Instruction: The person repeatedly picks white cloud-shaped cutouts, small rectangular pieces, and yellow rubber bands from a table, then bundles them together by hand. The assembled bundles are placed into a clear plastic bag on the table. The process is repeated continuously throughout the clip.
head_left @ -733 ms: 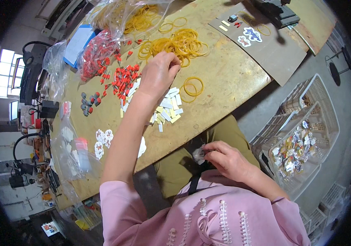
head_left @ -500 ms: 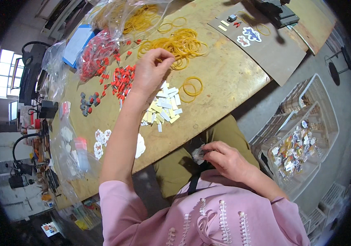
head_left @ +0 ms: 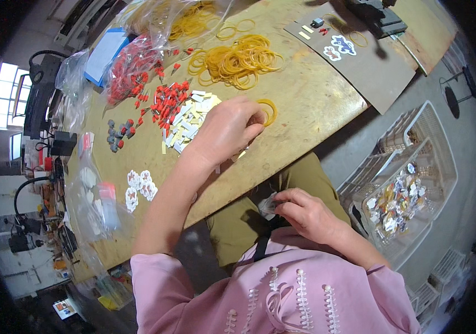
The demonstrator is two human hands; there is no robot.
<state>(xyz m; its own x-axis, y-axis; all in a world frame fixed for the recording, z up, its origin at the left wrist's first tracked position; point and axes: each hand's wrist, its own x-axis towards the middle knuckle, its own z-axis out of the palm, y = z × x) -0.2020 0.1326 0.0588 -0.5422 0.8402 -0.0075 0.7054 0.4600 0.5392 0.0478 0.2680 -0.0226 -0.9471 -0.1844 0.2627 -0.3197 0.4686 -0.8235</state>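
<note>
My left hand [head_left: 232,127] reaches over the table with its fingers pinched together at the yellow rubber bands [head_left: 272,113] lying apart from the pile; the fingertips cover part of them. Under and beside that hand spreads a heap of white and pale yellow strips [head_left: 189,119]. In my lap my right hand [head_left: 310,216] is closed on a small clear plastic bag [head_left: 267,207]; what the bag holds cannot be made out. Beyond the left hand lies a big tangle of yellow rubber bands [head_left: 238,60].
Small red-ended pieces [head_left: 166,106], grey pieces [head_left: 117,133] and white printed cutouts [head_left: 140,186] lie on the table [head_left: 304,100]. A grey board [head_left: 354,75] holds sample pieces at the right. Plastic baskets [head_left: 444,142] with filled small bags stand right of my lap.
My left hand has moved from the edge of the rubber band pile toward me and right, to the separate bands. My right hand stays in my lap with the bag.
</note>
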